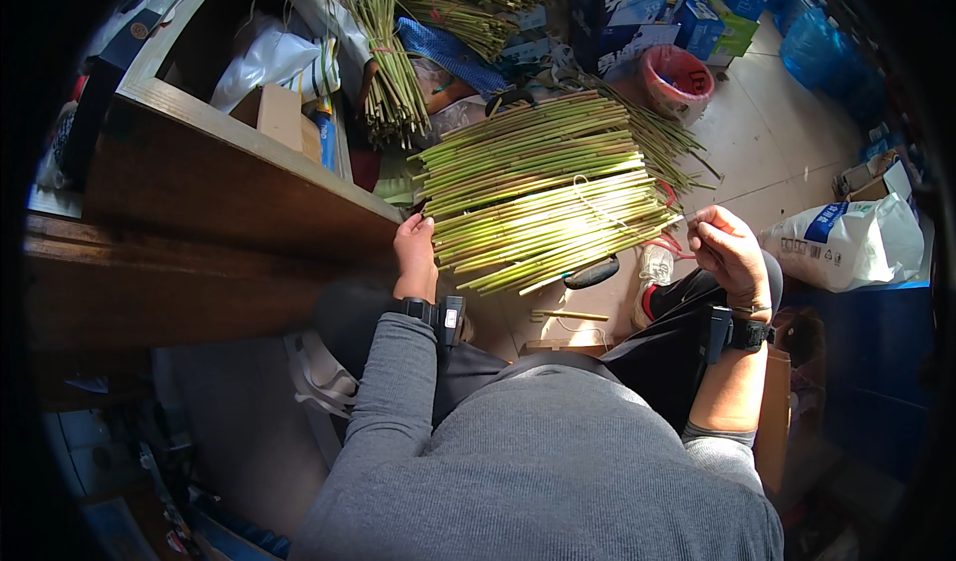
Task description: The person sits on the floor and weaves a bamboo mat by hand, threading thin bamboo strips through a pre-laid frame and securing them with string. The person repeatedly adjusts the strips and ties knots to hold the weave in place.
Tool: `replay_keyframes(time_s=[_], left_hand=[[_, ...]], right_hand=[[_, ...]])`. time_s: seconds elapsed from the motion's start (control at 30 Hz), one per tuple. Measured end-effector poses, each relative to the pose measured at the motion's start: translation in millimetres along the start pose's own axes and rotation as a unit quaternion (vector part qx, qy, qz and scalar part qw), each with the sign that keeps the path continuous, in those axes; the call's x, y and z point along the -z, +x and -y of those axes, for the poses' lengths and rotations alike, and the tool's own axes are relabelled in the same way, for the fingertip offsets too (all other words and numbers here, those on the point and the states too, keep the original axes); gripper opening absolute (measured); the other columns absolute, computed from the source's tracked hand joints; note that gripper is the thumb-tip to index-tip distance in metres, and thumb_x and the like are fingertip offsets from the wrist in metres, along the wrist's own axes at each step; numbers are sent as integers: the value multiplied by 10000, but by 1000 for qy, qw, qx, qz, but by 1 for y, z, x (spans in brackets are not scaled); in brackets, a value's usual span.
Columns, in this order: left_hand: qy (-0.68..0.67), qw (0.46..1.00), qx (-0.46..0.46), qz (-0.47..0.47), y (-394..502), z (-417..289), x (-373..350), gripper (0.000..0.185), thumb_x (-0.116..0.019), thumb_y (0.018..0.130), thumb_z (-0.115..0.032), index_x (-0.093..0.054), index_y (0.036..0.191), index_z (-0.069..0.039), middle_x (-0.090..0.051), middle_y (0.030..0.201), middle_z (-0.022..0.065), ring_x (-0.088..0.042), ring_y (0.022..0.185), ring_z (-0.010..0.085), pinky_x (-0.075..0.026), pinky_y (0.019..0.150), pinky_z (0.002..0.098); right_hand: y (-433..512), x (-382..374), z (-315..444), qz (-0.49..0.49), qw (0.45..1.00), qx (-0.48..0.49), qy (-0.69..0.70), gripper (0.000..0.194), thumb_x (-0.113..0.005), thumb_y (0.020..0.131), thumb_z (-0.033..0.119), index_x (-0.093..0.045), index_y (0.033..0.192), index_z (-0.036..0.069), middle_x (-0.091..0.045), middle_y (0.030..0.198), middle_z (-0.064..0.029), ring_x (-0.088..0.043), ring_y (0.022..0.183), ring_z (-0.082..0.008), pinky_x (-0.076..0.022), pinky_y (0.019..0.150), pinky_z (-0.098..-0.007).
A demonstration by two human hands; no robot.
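A mat of green plant stalks, laid side by side in rows, lies before me, its lower part in bright sunlight. My left hand holds the stalk ends at the mat's left edge between thumb and fingers. Just beyond the right edge, my right hand pinches a thin, thread-like piece, too fine to tell whether needle or string. A white string crosses the lit stalks. Red cord shows at the right edge. A black rounded piece sticks out under the near edge.
Tied stalk bundles and loose stalks lie beyond the mat. A wooden cabinet borders the left. A red lined bin stands far right, a white plastic bag nearer. Short stalk pieces lie on the tiled floor.
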State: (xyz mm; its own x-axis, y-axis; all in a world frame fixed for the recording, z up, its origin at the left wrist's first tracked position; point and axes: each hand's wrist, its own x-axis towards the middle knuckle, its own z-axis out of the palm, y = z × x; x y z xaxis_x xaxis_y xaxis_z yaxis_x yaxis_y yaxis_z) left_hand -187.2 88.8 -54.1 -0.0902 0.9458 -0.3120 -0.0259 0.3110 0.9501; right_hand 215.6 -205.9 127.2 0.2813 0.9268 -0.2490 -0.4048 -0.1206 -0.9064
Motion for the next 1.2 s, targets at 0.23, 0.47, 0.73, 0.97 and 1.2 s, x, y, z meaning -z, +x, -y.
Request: replay_keyframes(time_s=[0.23, 0.47, 0.73, 0.97, 1.2], left_hand=[[-69, 995, 54, -39, 8, 3, -4, 519, -780, 894, -129, -567, 1311, 97, -657, 1225, 166, -626, 1104, 254, -510, 939, 380], [-135, 984, 100, 52, 3, -10, -2, 323, -728, 918, -76, -617, 1186, 64, -689, 1078, 119, -663, 950, 230, -548, 834, 393], [-97, 991, 69, 55, 5, -8, -5, 226, -652, 974, -73, -638, 1169, 42, -695, 1064, 124, -686, 934, 255, -569, 835, 413], [-97, 992, 74, 28, 12, -1, 0, 434, -737, 903, -48, -585, 1280, 106, -686, 1157, 153, -667, 1000, 236, -543, 857, 374], [-102, 992, 73, 30, -1, -10, 1, 471, -726, 921, -78, -553, 1310, 123, -671, 1177, 154, -645, 1055, 236, -520, 907, 370]], right_hand=[[0, 1, 0, 7, 1000, -5, -18, 130, -587, 1014, 124, -620, 1081, 18, -627, 804, -26, -425, 528, -42, -333, 470, -173], [0, 1, 1, 21, 1000, -5, -9, 140, -608, 1003, 132, -626, 1081, 18, -645, 824, -29, -457, 569, -36, -335, 488, -161], [0, 0, 1, 27, 1000, -8, 9, 165, -624, 999, 147, -638, 1097, 15, -646, 834, -38, -460, 568, -37, -328, 484, -159], [0, 1, -1, 15, 1000, -3, 8, 172, -622, 1000, 143, -624, 1113, 13, -643, 858, -49, -449, 565, -39, -320, 481, -165], [0, 3, 0, 21, 1000, -12, 7, 165, -615, 1006, 140, -628, 1115, 17, -646, 850, -48, -445, 565, -33, -323, 483, -164]])
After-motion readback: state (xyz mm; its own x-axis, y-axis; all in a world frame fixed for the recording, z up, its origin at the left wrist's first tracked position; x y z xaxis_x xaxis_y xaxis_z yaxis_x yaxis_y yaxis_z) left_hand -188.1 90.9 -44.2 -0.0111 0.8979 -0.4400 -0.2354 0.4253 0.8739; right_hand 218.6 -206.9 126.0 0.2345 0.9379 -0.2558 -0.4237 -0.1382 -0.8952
